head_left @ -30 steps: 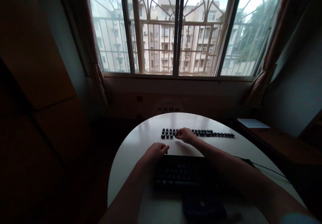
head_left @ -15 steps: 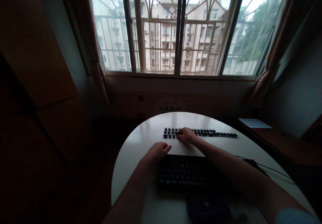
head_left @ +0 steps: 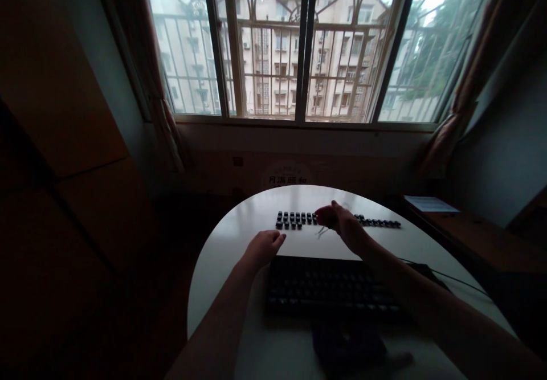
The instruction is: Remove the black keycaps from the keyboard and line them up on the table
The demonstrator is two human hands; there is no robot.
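Small dark keycaps (head_left: 292, 219) stand in rows near the far side of the round white table. My left hand (head_left: 265, 247) rests closed just in front of the rows' left end, its thumb on top; whatever its fingers hold, if anything, is hidden. Over the middle of the rows is my right hand (head_left: 344, 224), blurred and covering several keycaps. Below its fingertips a thin, pale wire-like piece (head_left: 321, 231) shows; I cannot tell whether it is held. Nearer to me lies a black keyboard (head_left: 325, 286), partly under my right forearm.
A dark purple object (head_left: 348, 343) sits in front of the keyboard. On the right, a cable (head_left: 457, 282) crosses the table (head_left: 222, 289). White paper (head_left: 431, 204) lies on a brown surface beyond it. A barred window is ahead.
My right hand has moved right along the rows and its fingers have changed pose, uncovering keycaps and the thin wire-like piece. My left hand stays near the rows' left end.
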